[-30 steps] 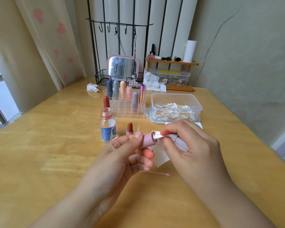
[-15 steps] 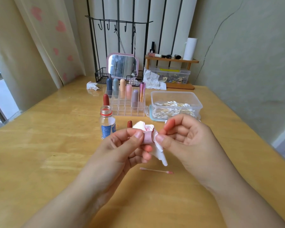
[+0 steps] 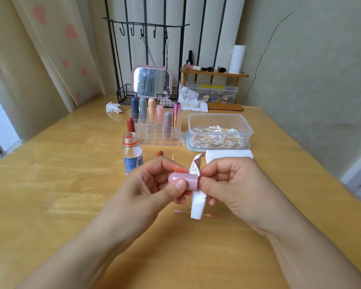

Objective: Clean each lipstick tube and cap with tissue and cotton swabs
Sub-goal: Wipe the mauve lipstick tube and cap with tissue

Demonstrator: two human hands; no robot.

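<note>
Wooden tabletop (image 3: pixel 50 184) in a room corner: pink lipstick cap wiped with tissue above it.

On the near surface lies a pink-tipped used cotton swab (image 3: pixel 208 215). Above it, the left hand (image 3: pixel 154 188) grips a rounded pink plastic lipstick cap (image 3: pixel 182 179), thumb and fingers curled around it. The right hand (image 3: pixel 233 186) pinches a folded white tissue with red stains (image 3: pixel 197 197) against the cap's open end. Farther back stand a small clear open bottle (image 3: pixel 131 153), a clear compartmented organiser holding capped lipsticks (image 3: pixel 158 130), and a clear plastic box of cotton swabs (image 3: pixel 218 132).
</note>
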